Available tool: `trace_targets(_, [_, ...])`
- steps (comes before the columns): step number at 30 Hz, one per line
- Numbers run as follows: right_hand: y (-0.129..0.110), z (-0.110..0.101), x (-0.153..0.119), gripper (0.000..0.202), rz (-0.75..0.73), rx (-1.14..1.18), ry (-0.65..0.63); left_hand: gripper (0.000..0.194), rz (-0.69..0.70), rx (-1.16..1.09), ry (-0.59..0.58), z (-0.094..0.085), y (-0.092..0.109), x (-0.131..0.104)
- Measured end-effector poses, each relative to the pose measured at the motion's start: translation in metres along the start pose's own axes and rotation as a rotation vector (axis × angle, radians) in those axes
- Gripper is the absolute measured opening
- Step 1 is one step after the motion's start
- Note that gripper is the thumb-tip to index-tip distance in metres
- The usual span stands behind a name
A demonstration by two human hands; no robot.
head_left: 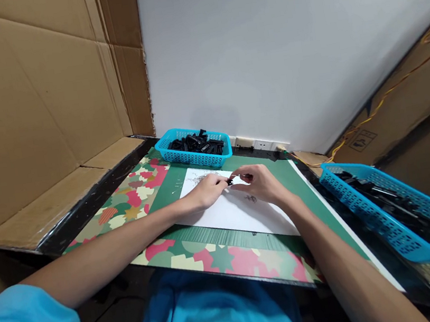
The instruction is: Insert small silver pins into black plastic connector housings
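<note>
My left hand (pixel 205 192) is closed, pinching a small black plastic part (pixel 230 182) between thumb and fingers above a white sheet of paper (pixel 226 214). From the other side my right hand (pixel 261 182) curls in, its fingertips meeting at the same part. Whether it also pinches something tiny is too small to make out. On the paper behind my left hand lies a scatter of tiny metallic pieces (pixel 198 179). A smaller cluster of tiny pieces (pixel 251 198) rests below my right hand.
A blue basket (pixel 194 158) full of black parts stands at the table's back. Another blue basket (pixel 370 214) with longer black parts is at the right. Cardboard (pixel 38 100) walls the left side; sockets (pixel 263 144) and a yellow cable (pixel 375 106) run along the back and right.
</note>
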State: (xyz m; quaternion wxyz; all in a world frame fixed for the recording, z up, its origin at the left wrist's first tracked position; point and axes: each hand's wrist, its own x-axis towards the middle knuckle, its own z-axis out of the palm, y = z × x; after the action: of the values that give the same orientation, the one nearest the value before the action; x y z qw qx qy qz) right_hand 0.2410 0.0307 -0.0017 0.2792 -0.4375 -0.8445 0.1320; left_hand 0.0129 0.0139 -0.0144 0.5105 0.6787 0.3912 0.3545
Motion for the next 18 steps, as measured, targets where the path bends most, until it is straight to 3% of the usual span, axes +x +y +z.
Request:
trace_targets(4, [-0.0001, 0.0042, 0.0010, 0.017, -0.030, -0.041, 0.029, 0.017, -0.009, 0.045, -0.013, -0.0015, -0.0030, 0.0019])
trace_targets(12, [-0.0032, 0.0041, -0.0001, 0.020, -0.032, -0.108, 0.002, 0.027, 0.035, 0.151, -0.044, -0.0066, -0.0014, 0.0031])
trace_targets(18, [0.0025, 0.0025, 0.0006, 0.017, -0.025, -0.104, 0.028, 0.034, 0.274, 0.445, -0.021, -0.0049, -0.0002, -0.0030])
